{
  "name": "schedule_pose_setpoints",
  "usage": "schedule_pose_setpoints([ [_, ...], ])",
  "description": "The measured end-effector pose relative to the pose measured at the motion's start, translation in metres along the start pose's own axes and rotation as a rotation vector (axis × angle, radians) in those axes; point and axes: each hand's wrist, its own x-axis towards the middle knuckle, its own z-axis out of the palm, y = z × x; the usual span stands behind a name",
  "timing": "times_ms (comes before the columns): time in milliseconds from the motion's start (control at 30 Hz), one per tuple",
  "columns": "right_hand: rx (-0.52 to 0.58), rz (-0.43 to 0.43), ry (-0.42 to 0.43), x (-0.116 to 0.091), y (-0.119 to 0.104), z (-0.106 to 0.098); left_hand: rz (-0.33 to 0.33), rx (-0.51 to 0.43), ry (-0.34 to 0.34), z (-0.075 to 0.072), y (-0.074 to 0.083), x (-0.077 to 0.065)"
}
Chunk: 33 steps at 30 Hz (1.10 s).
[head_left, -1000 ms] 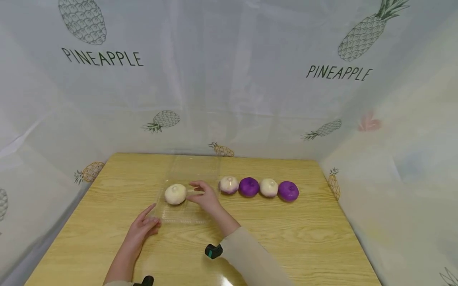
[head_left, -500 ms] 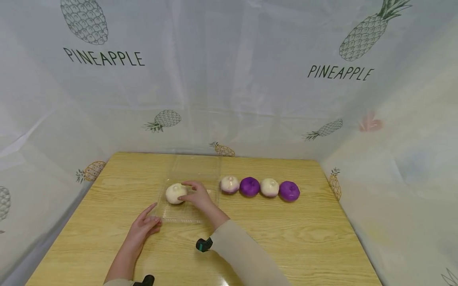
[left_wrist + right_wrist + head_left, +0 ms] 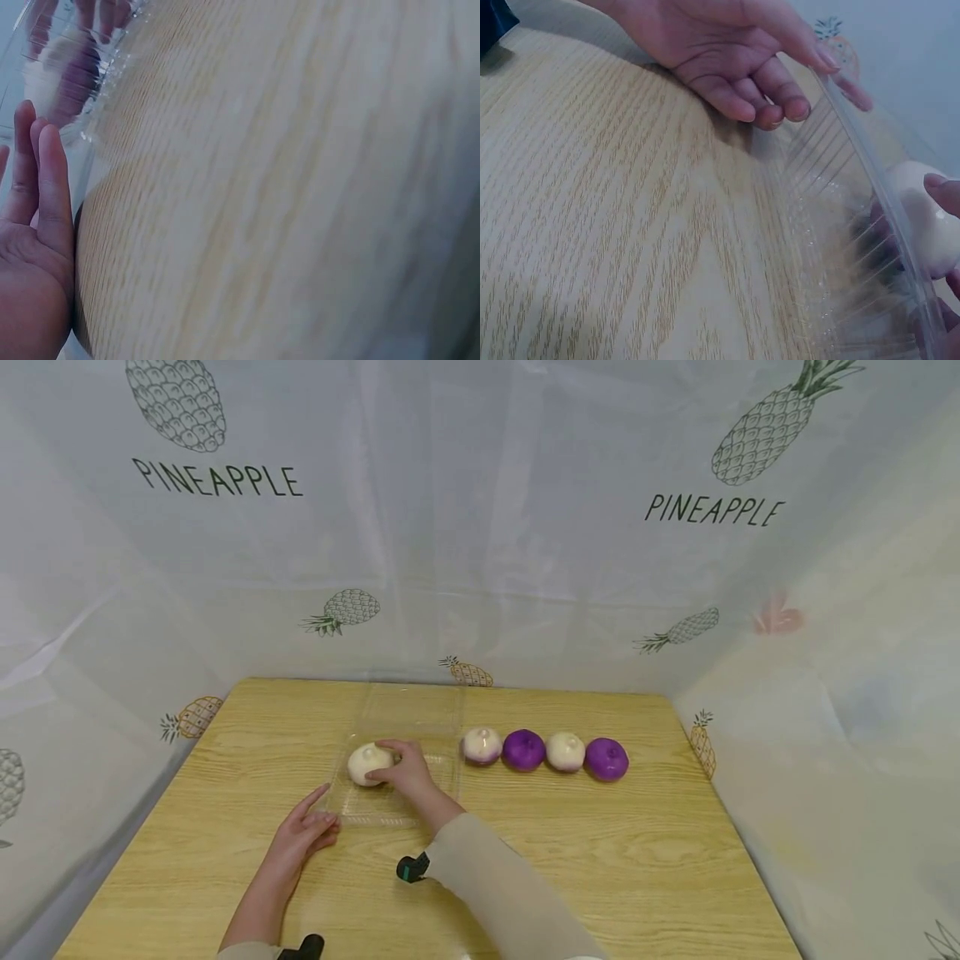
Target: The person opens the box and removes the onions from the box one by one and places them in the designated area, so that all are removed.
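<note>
In the head view, a white turnip (image 3: 362, 766) sits in the left part of a clear plastic clamshell box (image 3: 378, 820). My right hand (image 3: 412, 774) reaches over the box and grips the turnip's right side between thumb and fingers. Its purple underside shows through the box wall in the left wrist view. My left hand (image 3: 298, 842) rests at the box's front left corner, fingers fairly straight and touching the wall. The right wrist view shows the left hand (image 3: 724, 60) at the rim and the turnip (image 3: 922, 214) behind the ribbed wall.
Right of the box, a row alternates white and purple turnips, beginning with a white one (image 3: 482, 747) close to the box wall and ending with a purple one (image 3: 607, 760). The clear lid (image 3: 412, 706) lies folded back towards the pineapple-print curtain (image 3: 480, 543) behind the wooden table (image 3: 600, 860).
My right hand has moved left from beside the turnip and now has its thumb and fingers on it. The left hand and the row of turnips have stayed in place.
</note>
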Motion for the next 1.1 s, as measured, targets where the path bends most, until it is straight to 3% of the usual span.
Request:
schedule_pose_setpoints([
  [400, 0.101, 0.010, 0.007, 0.0036, 0.0021, 0.0064, -0.032, 0.005, 0.011, 0.0021, 0.0028, 0.0012],
  [1100, 0.142, 0.062, 0.005, -0.0006, -0.0055, -0.0018, -0.026, -0.004, 0.010, -0.0002, -0.0003, 0.0016],
])
